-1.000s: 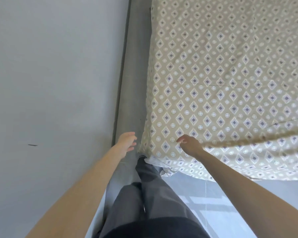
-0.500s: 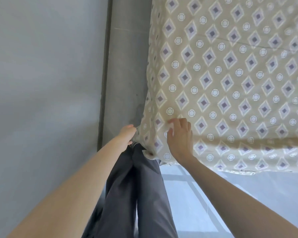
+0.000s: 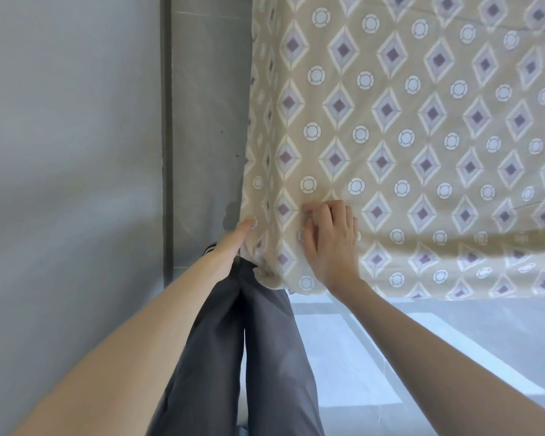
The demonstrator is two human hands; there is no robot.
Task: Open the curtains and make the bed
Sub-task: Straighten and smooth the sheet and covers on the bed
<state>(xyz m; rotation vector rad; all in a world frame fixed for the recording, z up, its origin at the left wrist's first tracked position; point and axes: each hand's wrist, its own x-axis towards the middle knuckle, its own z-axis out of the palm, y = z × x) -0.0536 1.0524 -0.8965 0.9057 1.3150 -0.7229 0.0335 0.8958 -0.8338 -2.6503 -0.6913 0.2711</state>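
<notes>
1. Moved since half a second ago: bed corner now nearer and larger in view; right hand point(image 3: 332, 243) has shifted little, with fingers point(image 3: 323, 210) curled into the patterned sheet point(image 3: 422, 121); left hand point(image 3: 237, 236) has slid from beside the corner onto its side face.
2. Left hand: fingers extended, fingertip touching the cloth; whether anything is gripped cannot be told.
3. Sheet location: spread over the bed, corner between both hands, beside the grey wall strip point(image 3: 208, 121).
4. Step, judged: tucking or squaring the corner. Pull taut diagonally, hold the top flat, push slack under, avoiding bunching.
</notes>
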